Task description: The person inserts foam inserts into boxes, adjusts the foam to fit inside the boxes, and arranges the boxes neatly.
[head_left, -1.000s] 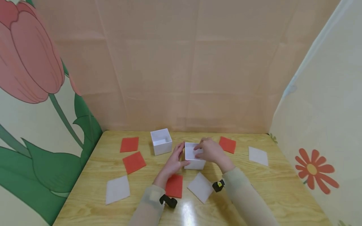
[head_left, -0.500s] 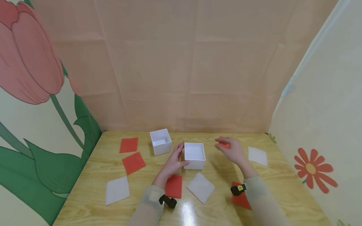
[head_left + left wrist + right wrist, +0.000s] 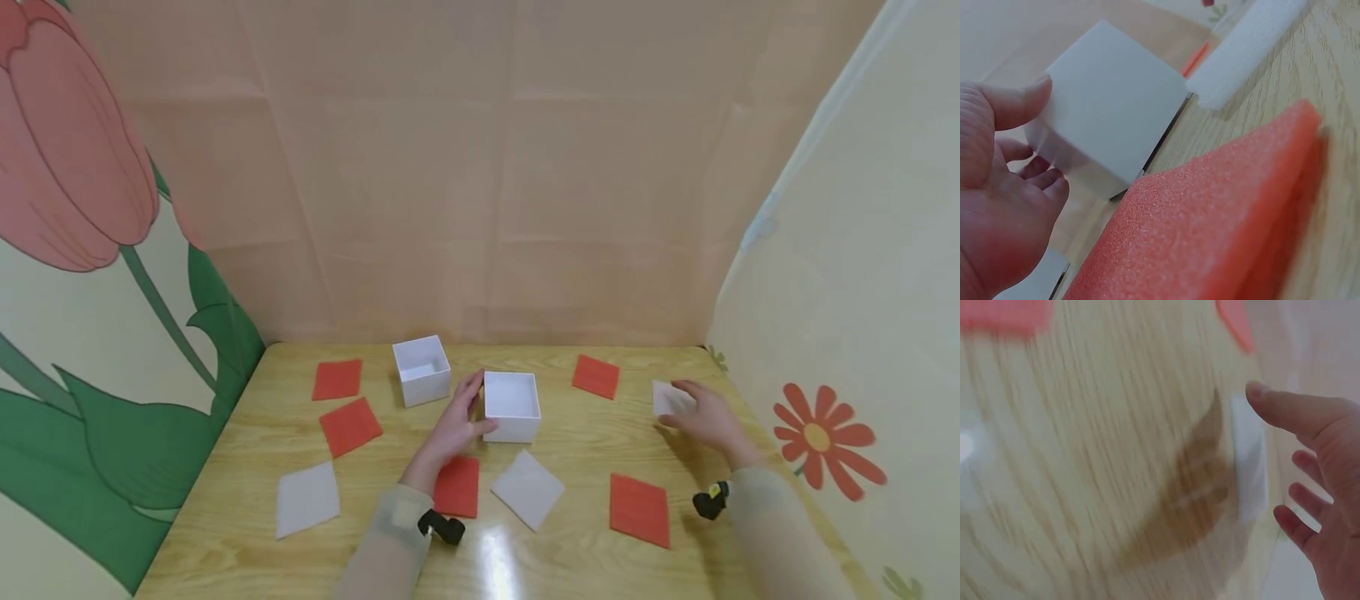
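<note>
My left hand (image 3: pixel 452 431) holds an uncovered white box (image 3: pixel 512 429) at its left front corner. In the left wrist view, the thumb lies on one face of the box (image 3: pixel 1116 94) and the fingers curl against the adjoining side. My right hand (image 3: pixel 711 423) is over a white foam sheet (image 3: pixel 663 399) at the right of the table and partly hides it. In the right wrist view, the thumb and fingers of the right hand (image 3: pixel 1329 462) are spread apart beside the white foam sheet (image 3: pixel 1250 462), with nothing gripped between them.
A second white box (image 3: pixel 425 387) stands behind and left of the held one. Red foam sheets (image 3: pixel 639 510) and white foam sheets (image 3: pixel 527 490) lie scattered on the wooden table (image 3: pixel 570 550). Printed cloths hang behind and at both sides.
My right hand has come out of the box and moved right, past the far red foam sheet, to the white one. The left hand stays on the box.
</note>
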`<state>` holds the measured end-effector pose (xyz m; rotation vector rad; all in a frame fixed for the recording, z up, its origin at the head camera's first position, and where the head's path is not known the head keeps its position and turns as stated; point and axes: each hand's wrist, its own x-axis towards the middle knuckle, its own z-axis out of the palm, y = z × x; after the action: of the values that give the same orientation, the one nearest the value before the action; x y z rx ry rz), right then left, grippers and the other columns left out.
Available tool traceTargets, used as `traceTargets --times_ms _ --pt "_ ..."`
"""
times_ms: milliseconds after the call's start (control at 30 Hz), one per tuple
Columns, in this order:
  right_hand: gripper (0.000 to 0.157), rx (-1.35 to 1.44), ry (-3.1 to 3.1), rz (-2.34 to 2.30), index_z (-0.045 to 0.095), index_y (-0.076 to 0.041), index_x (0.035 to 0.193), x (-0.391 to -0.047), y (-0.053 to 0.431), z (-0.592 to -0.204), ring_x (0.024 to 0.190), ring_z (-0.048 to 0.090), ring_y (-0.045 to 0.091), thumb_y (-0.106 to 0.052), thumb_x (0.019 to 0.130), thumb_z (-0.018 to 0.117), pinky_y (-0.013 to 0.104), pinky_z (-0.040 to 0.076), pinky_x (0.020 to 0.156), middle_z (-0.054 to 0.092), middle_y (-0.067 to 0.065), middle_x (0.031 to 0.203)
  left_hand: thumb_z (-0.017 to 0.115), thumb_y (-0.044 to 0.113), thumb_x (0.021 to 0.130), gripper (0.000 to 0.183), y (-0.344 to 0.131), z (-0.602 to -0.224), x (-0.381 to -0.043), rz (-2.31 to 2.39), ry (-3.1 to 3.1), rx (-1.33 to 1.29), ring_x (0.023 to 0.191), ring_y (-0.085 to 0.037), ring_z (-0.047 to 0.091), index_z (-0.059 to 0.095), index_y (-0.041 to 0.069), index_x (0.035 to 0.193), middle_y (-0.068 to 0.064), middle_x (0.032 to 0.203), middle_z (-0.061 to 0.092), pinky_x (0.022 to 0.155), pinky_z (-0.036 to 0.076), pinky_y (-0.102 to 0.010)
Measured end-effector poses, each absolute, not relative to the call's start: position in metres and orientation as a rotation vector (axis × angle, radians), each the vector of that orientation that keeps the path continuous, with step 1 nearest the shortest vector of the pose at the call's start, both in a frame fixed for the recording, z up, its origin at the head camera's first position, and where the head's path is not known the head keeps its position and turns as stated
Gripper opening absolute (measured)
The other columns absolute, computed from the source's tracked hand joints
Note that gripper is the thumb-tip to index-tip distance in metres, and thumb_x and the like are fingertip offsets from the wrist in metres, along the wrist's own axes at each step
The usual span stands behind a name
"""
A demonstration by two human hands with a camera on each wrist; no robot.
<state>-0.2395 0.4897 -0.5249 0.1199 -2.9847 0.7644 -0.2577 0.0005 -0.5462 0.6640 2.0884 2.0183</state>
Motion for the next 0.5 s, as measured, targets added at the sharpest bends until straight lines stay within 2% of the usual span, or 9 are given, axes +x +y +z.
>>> traceTargets --times_ms 167,400,500 --pt "0.098 0.148 -3.069 0.762 0.041 0.016 0.152 -0.241 0.512 -0.534 0.139 0.035 0.067 -0.035 0.086 0.092 0.078 0.032 0.110 0.036 0.046 0.154 0.075 -0.012 0.091 0.095 -0.002 -0.547 -0.260 2.006 2.094 0.668 0.157 -0.043 0.026 0.020 -0.005 0.168 -0.026 0.170 0.021 0.129 0.021 -0.052" --pt "0.103 0.098 -3.187 0.750 0.031 0.021 0.154 -0.246 0.527 -0.542 0.140 0.029 0.070 -0.036 0.090 0.088 0.079 0.027 0.113 0.027 0.051 0.155 0.076 -0.010 0.092 0.095 -0.001 -0.548 -0.260 2.014 2.061 0.698 0.159 -0.040 0.022 0.020 -0.004 0.168 -0.025 0.171 0.020 0.129 0.022 -0.050" --pt "0.102 0.074 -3.208 0.696 0.035 0.020 0.154 -0.248 0.529 -0.539 0.139 0.032 0.069 -0.041 0.090 0.087 0.079 0.029 0.112 0.031 0.049 0.154 0.076 -0.011 0.091 0.095 0.000 -0.548 -0.262 2.029 2.057 0.697 0.160 -0.039 0.021 0.020 -0.003 0.168 -0.025 0.171 0.020 0.129 0.022 -0.049"
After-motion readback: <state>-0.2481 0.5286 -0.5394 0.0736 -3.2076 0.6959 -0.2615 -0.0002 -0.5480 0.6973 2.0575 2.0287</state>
